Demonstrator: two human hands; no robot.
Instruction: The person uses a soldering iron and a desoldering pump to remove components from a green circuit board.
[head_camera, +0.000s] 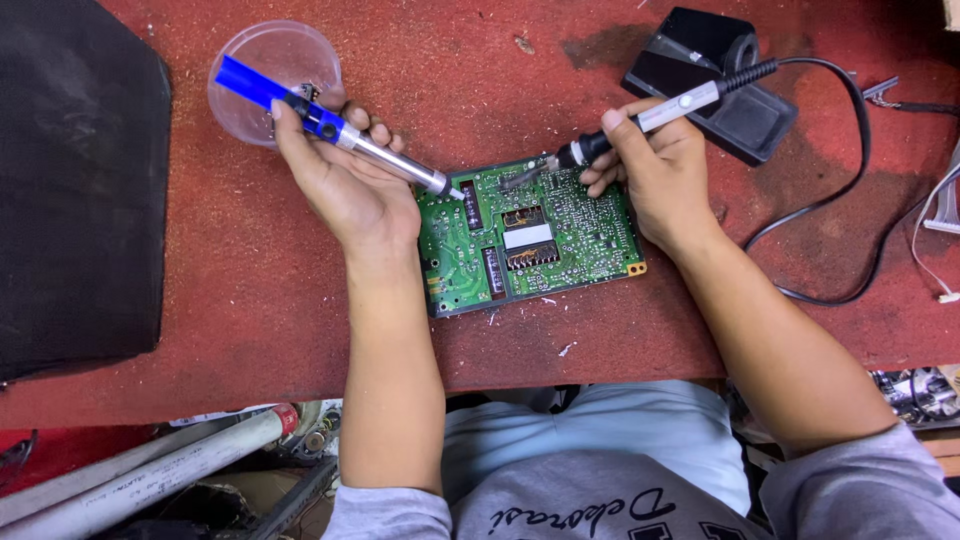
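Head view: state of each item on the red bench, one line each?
Green circuit board: flat on the red bench, solder side up.
Blue-and-silver desoldering pump: gripped in left hand, tip at the board's left part.
Black-handled soldering iron: gripped in right hand, tip on the board's upper edge area.
Black iron stand: without the iron, cable trailing right.
Clear round plastic dish: upright, contents unclear.
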